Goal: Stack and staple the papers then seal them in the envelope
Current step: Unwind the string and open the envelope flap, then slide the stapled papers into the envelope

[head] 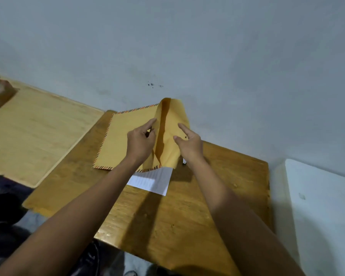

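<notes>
A large yellow envelope with a striped border lies on the brown wooden table, its mouth end lifted and bulging open at the right. My left hand pinches the near edge of the opening. My right hand presses against the raised flap side with its fingers spread. A corner of white printed paper sticks out from under the envelope's near end. A small white and dark object, partly hidden by my right wrist, lies just beside the envelope; I cannot tell what it is.
A lighter wooden board adjoins the table on the left, with a brown box at its far corner. A white surface stands at the right. The wall runs close behind the envelope.
</notes>
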